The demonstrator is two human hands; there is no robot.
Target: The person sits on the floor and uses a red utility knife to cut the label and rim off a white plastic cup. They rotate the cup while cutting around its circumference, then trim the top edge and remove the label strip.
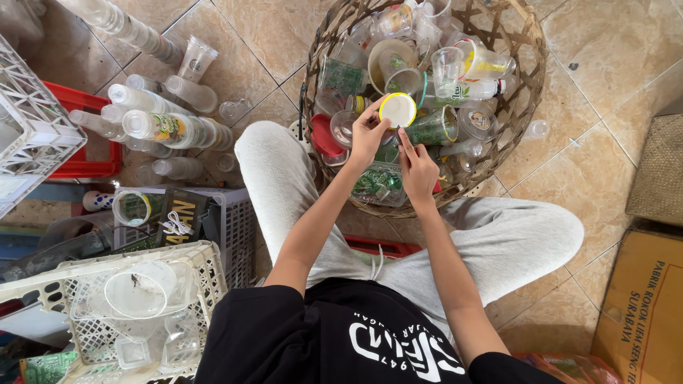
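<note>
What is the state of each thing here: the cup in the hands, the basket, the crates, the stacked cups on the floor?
left hand: grips the cup rim.
right hand: fingers at the cup's edge.
cup with yellow rim: held, white seal facing up.
woven basket: full of loose plastic cups.
stacked cups: nested in rows, lying on the floor.
white crate: holds clear lids and containers.
cardboard box: lying flat.

You sit on a tan tiled floor. On it in front of you stands a woven basket full of plastic cups. To your left lie stacked cups, a red tray, a grey crate and white crates. A cardboard box rests at your right.
</note>
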